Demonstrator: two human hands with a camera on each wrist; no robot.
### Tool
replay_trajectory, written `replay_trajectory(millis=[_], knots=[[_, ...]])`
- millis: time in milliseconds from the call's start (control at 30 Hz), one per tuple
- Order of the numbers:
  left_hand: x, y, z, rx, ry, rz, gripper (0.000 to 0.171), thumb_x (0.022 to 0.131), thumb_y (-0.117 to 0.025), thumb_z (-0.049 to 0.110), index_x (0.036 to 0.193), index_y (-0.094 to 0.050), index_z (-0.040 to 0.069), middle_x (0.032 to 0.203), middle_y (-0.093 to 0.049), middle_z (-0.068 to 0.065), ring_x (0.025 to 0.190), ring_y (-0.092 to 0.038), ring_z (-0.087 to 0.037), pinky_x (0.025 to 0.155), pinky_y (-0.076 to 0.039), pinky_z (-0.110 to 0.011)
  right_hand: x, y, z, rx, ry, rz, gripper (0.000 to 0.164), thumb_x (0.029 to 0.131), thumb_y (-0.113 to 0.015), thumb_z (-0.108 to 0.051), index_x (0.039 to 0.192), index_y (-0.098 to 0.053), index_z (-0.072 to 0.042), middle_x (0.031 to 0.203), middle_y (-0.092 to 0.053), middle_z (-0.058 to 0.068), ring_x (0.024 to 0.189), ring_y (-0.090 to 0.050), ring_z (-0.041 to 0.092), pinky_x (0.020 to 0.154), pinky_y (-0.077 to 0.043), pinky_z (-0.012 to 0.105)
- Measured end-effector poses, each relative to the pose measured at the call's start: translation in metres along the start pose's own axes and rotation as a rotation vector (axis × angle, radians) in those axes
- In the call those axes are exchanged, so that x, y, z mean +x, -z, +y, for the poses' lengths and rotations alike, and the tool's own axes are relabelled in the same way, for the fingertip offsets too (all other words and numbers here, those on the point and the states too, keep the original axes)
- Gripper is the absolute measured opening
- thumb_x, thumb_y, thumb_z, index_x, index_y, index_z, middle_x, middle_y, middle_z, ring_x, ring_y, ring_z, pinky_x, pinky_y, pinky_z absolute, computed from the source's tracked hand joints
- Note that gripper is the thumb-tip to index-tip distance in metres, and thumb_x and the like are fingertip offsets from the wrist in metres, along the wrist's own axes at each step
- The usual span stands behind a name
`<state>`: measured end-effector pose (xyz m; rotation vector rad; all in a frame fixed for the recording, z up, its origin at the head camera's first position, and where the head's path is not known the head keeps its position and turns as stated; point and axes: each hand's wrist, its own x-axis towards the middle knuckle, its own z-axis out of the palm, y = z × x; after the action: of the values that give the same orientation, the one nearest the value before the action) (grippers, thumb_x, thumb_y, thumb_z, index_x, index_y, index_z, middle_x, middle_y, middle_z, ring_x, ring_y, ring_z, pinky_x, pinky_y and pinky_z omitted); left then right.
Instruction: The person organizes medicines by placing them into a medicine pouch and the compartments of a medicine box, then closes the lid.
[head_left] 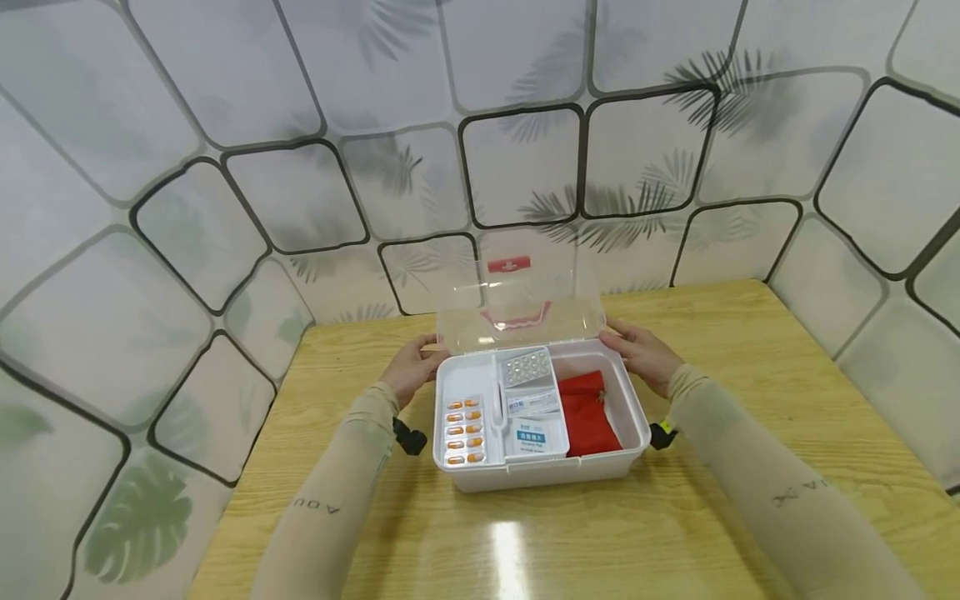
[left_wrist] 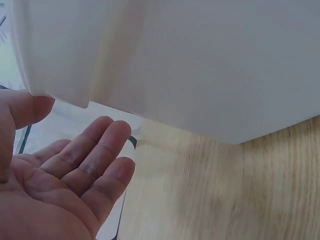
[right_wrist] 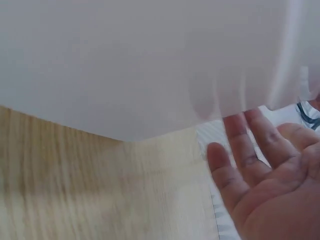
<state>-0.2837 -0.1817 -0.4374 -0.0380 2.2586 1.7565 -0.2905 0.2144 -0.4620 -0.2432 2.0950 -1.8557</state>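
A white medicine box stands on the table with its clear lid raised at the back. Its lift-out tray carries a blister pack of orange capsules, a blister pack of white tablets, a slim white packet and an alcohol pad packet. Right of the tray lies a red cloth pouch. My left hand touches the box's back left corner, thumb at the rim, fingers loosely extended below. At the back right corner, my right hand reaches fingers behind the box.
The wooden table extends around the box on every side. Patterned wall covering rises behind the table and along both sides. A black wrist device sits by the left wrist, another by the right.
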Motion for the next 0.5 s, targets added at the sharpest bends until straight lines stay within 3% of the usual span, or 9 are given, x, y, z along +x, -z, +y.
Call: replay_trajectory(millis=[67,200,500], knots=[[0.0,0.001,0.0,-0.008,-0.011,-0.01,0.055,0.098,-0.056,0.017,0.145,-0.031,0.001,0.123,-0.058,-0.024,0.103,-0.063,-0.026,0.09,-0.05,-0.038,0.0,-0.001,0.002,0.001,0.02,0.034,0.069,0.098,-0.055,-0.036,0.154,-0.021,-0.016,0.131,-0.056,0.017,0.101,-0.063,0.011,0.083,-0.053,0.03],[-0.001,0.005,0.003,-0.023,-0.019,-0.037,0.053,0.1,-0.053,0.019,0.145,-0.03,0.003,0.127,-0.055,-0.023,0.111,-0.059,-0.029,0.095,-0.048,-0.04,0.001,-0.004,0.003,-0.006,0.076,0.086,0.068,0.096,-0.059,-0.034,0.153,-0.026,-0.016,0.121,-0.064,0.011,0.095,-0.065,0.009,0.079,-0.054,0.027],[-0.006,0.013,0.022,0.061,-0.131,-0.034,0.056,0.101,-0.05,0.028,0.147,-0.031,0.004,0.14,-0.044,-0.017,0.125,-0.046,-0.031,0.103,-0.039,-0.047,0.002,-0.012,0.004,-0.025,0.242,0.258,0.062,0.094,-0.063,-0.015,0.149,-0.036,-0.011,0.121,-0.059,0.029,0.087,-0.065,0.002,0.07,-0.054,0.021]])
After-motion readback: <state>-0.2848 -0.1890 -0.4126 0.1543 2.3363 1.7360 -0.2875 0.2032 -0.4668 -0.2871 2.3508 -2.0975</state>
